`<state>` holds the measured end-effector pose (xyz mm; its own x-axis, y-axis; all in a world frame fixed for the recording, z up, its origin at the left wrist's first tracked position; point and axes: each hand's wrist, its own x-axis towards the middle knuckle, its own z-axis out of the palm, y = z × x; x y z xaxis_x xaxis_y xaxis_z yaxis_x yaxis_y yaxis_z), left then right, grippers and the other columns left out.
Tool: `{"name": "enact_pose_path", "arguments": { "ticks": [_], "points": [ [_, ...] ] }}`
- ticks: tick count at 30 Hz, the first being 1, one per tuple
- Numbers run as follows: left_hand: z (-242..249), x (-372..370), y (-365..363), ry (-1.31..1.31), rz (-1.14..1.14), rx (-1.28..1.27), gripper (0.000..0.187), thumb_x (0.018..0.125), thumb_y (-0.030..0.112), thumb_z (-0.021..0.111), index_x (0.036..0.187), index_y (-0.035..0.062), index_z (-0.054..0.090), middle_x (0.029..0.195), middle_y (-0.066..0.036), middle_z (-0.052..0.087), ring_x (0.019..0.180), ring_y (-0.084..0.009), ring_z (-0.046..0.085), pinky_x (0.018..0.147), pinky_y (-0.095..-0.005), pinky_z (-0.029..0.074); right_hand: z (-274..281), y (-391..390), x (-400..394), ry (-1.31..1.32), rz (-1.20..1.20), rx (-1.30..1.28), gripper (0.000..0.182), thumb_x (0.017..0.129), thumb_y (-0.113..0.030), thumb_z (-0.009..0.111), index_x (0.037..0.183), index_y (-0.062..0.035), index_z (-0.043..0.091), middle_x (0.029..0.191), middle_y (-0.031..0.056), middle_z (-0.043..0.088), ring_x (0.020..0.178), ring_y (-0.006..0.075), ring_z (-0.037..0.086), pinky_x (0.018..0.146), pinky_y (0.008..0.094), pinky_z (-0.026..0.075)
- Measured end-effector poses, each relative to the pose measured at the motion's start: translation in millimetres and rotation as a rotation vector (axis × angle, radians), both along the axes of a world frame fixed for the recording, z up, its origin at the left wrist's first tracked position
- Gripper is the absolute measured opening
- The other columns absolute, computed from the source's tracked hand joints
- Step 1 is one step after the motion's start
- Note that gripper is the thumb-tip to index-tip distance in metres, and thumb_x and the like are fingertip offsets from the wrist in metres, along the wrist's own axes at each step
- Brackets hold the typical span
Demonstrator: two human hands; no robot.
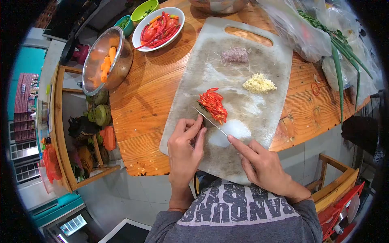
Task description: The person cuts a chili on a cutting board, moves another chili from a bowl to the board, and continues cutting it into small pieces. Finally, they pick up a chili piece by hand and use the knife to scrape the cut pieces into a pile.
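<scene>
My right hand (261,164) grips a knife (212,122), its index finger stretched along the back of the blade. The blade lies slantwise beside a pile of chopped red chili (212,104) on a worn white cutting board (182,103). My left hand (187,141) is half curled, thumb apart from the fingers, with its fingertips at the blade near the tip; a firm hold does not show. Beneath the blade is a white patch (233,133) on the board. Minced garlic (259,83) and chopped shallot (235,55) sit in separate piles farther up.
A glass bowl of carrots (118,77) and a white plate (179,34) of red chilies and tomatoes stand at left. Small green (142,17) and teal (129,29) bowls are behind. Plastic bags (310,40) with green onions (338,67) occupy the right of the wooden table (139,133).
</scene>
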<state>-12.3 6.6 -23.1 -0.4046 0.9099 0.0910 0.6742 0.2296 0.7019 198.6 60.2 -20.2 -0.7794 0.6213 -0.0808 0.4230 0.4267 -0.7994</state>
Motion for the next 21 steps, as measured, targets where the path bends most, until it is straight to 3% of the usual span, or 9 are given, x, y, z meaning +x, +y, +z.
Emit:
{"name": "enact_pose_path", "arguments": {
  "ticks": [6,9,15,21],
  "points": [
    [1.3,1.4,0.5,-0.006,0.0,-0.025,0.03,0.088,0.0,0.07,0.118,0.0002,0.07,0.09,-0.01,0.06,0.069,-0.0177,0.06,0.061,-0.0308,0.048,-2.6,-0.3,-0.5,0.012,-0.004,0.005,0.072,0.086,-0.002,0.063,0.153,-0.0201,0.041,0.085,0.012,0.049,0.06,0.0317,0.06,0.056,0.0427,0.053],
    [2.3,0.9,0.6,-0.006,-0.016,-0.031,0.031,0.089,-0.001,0.069,0.12,-0.0001,0.069,0.091,-0.011,0.059,0.071,-0.0192,0.06,0.062,-0.032,0.049,3.6,1.0,-3.6,-0.012,-0.018,0.009,0.066,0.087,0.007,0.059,0.149,-0.0133,0.048,0.076,0.0119,0.05,0.059,0.0265,0.055,0.057,0.0382,0.048],
    [0.4,1.1,0.3,-0.005,-0.025,-0.026,0.035,0.088,-0.003,0.067,0.123,-0.0008,0.067,0.092,-0.012,0.059,0.073,-0.0223,0.062,0.065,-0.0341,0.05,-3.5,1.1,-4.2,0.032,-0.032,-0.003,0.072,0.086,0.001,0.062,0.152,-0.0184,0.042,0.08,0.0115,0.048,0.059,0.0302,0.058,0.054,0.0413,0.051],
    [-2.3,1.3,-1.2,-0.033,-0.012,-0.021,0.037,0.086,-0.003,0.068,0.123,-0.0008,0.067,0.091,-0.012,0.058,0.073,-0.0235,0.062,0.066,-0.0352,0.051,1.5,4.2,-7.3,0.007,-0.02,-0.019,0.069,0.083,0.01,0.058,0.148,-0.011,0.048,0.079,0.0121,0.054,0.062,0.0264,0.057,0.058,0.0371,0.049]
  ]
}}
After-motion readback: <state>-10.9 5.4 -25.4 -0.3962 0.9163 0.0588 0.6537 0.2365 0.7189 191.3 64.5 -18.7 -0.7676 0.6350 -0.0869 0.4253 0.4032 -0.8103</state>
